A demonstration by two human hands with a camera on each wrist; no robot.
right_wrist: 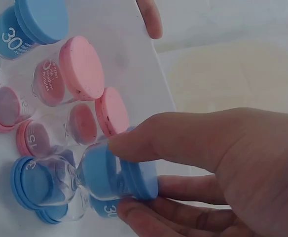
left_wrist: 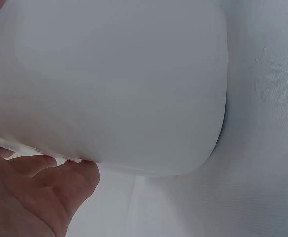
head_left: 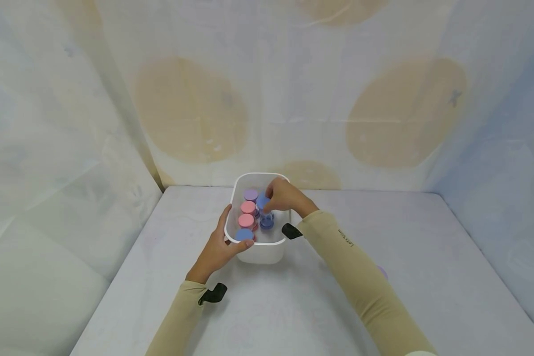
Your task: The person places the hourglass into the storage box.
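A white plastic bin stands on the table and holds several sand timers with pink, purple and blue caps. My left hand grips the bin's near-left rim, thumb over the edge; the left wrist view shows the bin's wall above that hand. My right hand reaches into the bin and pinches the top cap of a blue sand timer between thumb and fingers. Pink timers lie beside it.
The table is covered in pale cloth, with cloth walls close on the left, back and right. A small purple object shows on the table just behind my right forearm, mostly hidden.
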